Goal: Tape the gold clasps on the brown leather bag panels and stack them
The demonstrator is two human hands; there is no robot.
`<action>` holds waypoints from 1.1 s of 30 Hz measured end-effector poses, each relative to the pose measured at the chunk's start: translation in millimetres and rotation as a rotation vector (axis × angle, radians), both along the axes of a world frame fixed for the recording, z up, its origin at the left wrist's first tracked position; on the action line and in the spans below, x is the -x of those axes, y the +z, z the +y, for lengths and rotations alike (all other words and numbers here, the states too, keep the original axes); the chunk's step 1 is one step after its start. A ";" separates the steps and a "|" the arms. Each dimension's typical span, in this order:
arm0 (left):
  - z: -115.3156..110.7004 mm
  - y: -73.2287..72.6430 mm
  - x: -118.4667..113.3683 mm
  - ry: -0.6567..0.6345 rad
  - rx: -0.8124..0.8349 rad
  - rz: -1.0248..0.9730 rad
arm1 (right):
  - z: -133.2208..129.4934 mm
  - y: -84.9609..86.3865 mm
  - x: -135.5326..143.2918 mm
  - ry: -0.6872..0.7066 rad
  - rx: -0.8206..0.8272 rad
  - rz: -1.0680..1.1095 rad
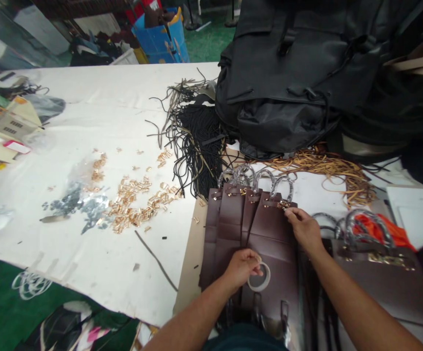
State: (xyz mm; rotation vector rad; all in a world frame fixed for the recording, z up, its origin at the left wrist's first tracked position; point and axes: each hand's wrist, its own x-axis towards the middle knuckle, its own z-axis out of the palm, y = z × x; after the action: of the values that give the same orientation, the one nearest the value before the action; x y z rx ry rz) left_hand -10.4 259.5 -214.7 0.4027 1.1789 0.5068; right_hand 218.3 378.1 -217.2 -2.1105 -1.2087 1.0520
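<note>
Several dark brown handbags [270, 226] lie overlapped in front of me, their ring handles [283, 186] wrapped in clear plastic. In my left hand [243, 267] is a roll of pale tape [264, 279], pinched at its edge above the bags. My right hand [304, 226] has thumb and finger closed at the gold fitting [284, 204] on the top edge of the rightmost bag in this group; what is between the fingertips is too small to make out. To the right lies another brown bag [379, 282] with gold fittings.
Loose gold metal pieces [134, 202] and grey bits [94, 209] are scattered over the white table [105, 282]. Bundled black cords [200, 141] lie beyond the bags, near tan strips [328, 170]. A large black backpack [288, 83] stands at the back right.
</note>
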 end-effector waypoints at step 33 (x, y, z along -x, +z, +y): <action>-10.2 50.5 5.1 0.031 -0.017 -0.020 | 7.0 -19.7 7.7 0.197 -0.207 -0.421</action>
State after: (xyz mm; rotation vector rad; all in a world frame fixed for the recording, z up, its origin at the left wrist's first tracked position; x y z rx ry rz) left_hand -15.5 249.3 -164.3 0.3935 1.1637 0.5465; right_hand 210.6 385.1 -236.9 -2.1417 -1.6722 0.5361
